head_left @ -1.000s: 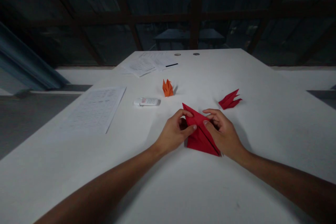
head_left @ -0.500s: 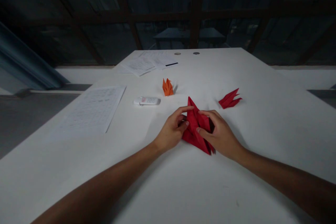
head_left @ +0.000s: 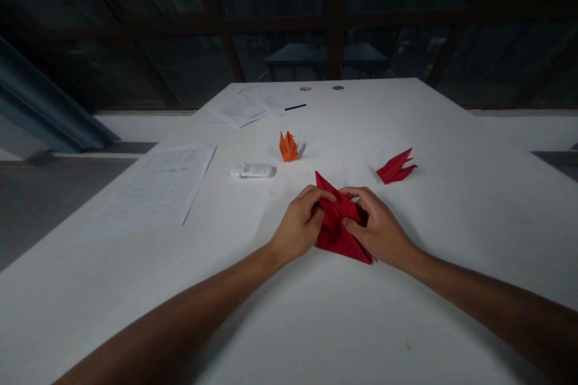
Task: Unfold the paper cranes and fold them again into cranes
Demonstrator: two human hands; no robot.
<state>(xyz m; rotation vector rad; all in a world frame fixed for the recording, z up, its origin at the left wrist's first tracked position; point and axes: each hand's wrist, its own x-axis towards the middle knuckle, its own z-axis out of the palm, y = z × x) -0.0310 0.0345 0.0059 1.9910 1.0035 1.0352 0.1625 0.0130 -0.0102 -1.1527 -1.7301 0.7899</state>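
Between my hands is a folded sheet of red origami paper point(head_left: 336, 228), its sharp corners pointing away to the upper left and towards me at the lower right. My left hand point(head_left: 301, 219) grips its left side, with the index finger over the top layer and the thumb tucked partly out of sight in the folds. On the right side, my right hand point(head_left: 377, 225) pinches the paper, thumb on the front face and fingers behind the far edge. A folded red paper crane point(head_left: 397, 167) and a small orange paper crane point(head_left: 288, 147) sit beyond my hands.
A white bottle-like item point(head_left: 253, 171) lies left of the orange crane. Printed sheets point(head_left: 156, 189) rest at the left, and more papers point(head_left: 248, 105) lie farther back beside a dark strip point(head_left: 295, 107). Two small round discs point(head_left: 338, 88) are near the white table's point(head_left: 451, 204) far edge.
The red paper has turned slightly and looks flatter, its top corner shifted left and its lower corner right. My left fingers have curled further over it. The view has tilted a little.
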